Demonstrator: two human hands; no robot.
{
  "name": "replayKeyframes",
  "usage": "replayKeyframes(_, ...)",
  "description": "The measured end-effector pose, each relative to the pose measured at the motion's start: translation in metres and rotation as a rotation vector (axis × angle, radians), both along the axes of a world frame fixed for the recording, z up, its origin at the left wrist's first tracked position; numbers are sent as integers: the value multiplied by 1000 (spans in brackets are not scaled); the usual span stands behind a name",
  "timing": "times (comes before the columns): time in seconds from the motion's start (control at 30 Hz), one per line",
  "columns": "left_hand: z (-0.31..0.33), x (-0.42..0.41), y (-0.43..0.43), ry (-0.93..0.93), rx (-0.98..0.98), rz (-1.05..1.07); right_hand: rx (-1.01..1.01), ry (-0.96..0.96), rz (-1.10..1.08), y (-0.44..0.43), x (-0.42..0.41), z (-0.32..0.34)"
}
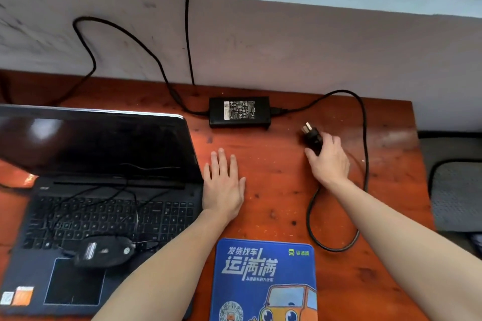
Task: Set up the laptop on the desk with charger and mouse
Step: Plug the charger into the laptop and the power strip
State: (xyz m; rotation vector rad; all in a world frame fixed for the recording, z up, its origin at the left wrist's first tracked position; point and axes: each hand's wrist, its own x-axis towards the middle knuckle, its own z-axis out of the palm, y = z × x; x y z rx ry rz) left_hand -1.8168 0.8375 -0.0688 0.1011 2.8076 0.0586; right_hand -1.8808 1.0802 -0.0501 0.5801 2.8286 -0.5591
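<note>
Two bare hands are out over the reddish wooden desk (391,164); the left hand (224,185) lies flat on the wood, palm down, fingers straight and slightly spread, just beside the right edge of the laptop (104,190); the right hand (330,161) has its fingers curled round the black plug (311,135), whose metal prongs stick out past the fingertips, pointing away toward the wall (287,47).

Behind the hands, near the wall, sits the charger brick (239,111), label side up; its mains lead (365,138) leaves the right end, arcs out toward the desk's right edge, drops into a loop beside the mouse pad (263,279) and runs back up to the plug; a thinner lead (125,34) leaves the left end, rises against the wall and falls behind the laptop.

The laptop stands open at the left with a dark screen; the mouse (104,251) rests on it, straddling the keyboard's near edge and the touchpad, its thin cord (130,190) strewn across the keys; the blue mouse pad lies at the near edge, right of the laptop, between the two forearms.
</note>
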Motion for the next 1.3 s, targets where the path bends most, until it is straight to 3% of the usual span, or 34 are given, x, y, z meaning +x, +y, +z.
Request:
replayKeyframes(0.23,14,-10,3,-48,56,44,-308,80,85,6,23,12)
replayKeyframes(0.33,30,-22,8,-83,295,214,-357,89,230,1,39,25)
replayKeyframes(0.5,73,-37,30,-241,1033,702,-363,53,451,-14,61,44)
replayKeyframes(0.83,126,-11,23,-554,1371,766,-411,88,488,-14,76,77)
replayKeyframes(1.0,155,-7,31,-385,1328,683,-367,42,472,-1,79,84)
replayKeyframes(1.17,206,-30,28,-174,1294,564,-63,-20,378,38,83,82)
replayKeyframes(1.3,255,-49,5,-33,1381,582,177,-24,262,64,83,90)
